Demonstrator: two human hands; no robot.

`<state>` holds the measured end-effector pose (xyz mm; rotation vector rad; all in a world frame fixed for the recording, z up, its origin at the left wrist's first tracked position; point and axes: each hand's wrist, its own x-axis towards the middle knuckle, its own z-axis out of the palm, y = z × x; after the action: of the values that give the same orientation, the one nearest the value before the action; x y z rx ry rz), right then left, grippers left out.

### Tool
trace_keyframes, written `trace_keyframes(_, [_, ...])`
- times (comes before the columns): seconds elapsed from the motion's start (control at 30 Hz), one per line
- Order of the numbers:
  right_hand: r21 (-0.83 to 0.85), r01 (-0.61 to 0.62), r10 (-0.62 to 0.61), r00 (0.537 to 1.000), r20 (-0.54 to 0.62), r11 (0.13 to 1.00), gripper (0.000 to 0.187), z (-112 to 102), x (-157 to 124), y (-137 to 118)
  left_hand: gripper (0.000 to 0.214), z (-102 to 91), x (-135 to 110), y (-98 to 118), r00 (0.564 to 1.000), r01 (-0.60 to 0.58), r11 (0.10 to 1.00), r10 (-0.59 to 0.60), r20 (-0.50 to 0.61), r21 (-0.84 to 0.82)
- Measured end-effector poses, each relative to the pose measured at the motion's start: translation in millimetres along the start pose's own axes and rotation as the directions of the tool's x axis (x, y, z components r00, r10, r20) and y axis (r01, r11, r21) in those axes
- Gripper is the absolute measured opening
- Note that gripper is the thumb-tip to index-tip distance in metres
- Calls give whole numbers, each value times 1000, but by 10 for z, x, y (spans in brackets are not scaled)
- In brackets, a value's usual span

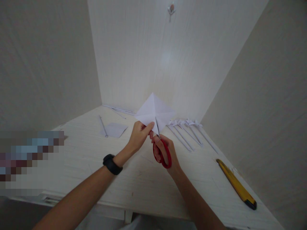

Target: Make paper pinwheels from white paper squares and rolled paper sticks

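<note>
A creased, diamond-shaped sheet of white paper (153,107) is held up above the table, its lower left edge pinched in my left hand (141,132). My right hand (168,150) grips red-handled scissors (169,158), with fingers through the loops. The scissor blades point upward along a slit in the paper's lower corner. Both hands are close together, and a black band is on my left wrist. How far the blades are parted is too small to make out.
White paper pinwheels on sticks (184,127) lie at the back right. A yellow box cutter (236,183) rests along the right edge. At the back left are thin paper sticks (117,109) and another paper sheet (116,130) with a rolled stick (103,126). Walls enclose the table (96,188).
</note>
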<state>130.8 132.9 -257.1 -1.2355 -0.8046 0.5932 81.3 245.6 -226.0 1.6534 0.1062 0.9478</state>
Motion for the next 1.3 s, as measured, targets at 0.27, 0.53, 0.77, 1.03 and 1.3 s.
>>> trace_keyframes(0.27, [-12,63,-62,998,26,998,37,-2,-21,-26,31,20,-6,35,999,23,999,-22,30,-45])
trace_keyframes(0.53, [-47,43,-41,999,35,998,35,7,-12,-31,33,4,-1,4,999,15,1000,-14,33,-25])
trace_keyframes(0.77, [-95,16,-17,1000,-8,995,32,46,-23,-73,34,8,5,8,999,2,1000,-2,34,3])
trace_keyframes(1.03, [-125,35,-34,999,3,992,31,39,-35,-55,38,3,5,-25,999,5,999,-7,40,38])
trace_keyframes(1.3, [-108,32,-36,999,-35,994,34,29,-30,-36,37,5,-1,-19,999,6,1000,-7,43,29])
